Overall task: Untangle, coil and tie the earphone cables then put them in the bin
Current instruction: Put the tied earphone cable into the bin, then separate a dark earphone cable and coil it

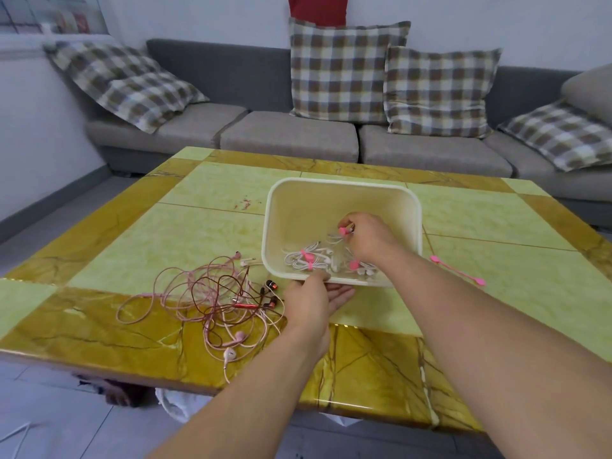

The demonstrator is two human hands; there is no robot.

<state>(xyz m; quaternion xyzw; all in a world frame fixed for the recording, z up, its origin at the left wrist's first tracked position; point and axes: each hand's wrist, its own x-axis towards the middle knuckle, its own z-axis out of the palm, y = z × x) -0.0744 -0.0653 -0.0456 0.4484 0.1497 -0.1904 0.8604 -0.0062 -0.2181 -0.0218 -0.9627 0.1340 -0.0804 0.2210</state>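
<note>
I see the cream bin (341, 197) tipped toward me on the table (139, 233), its open mouth facing the camera. My left hand (313, 301) grips the bin's near rim, thumb on top of the edge and the other fingers under it. Inside, just beyond that thumb, lies a coiled white earphone bundle (306, 258) with a pink tie around its middle, its long axis running left to right. More white coils lie to its right, under my right wrist. My right hand (366, 238) reaches into the bin, its fingertips curled around another white bundle (342, 234) with a pink tie, held above the others. Left of my left hand, on the table, sits a loose tangle of pink and dark red earphone cables (215, 293). A spare pink tie (458, 270) lies on the table, right of my right forearm, outside the bin.
</note>
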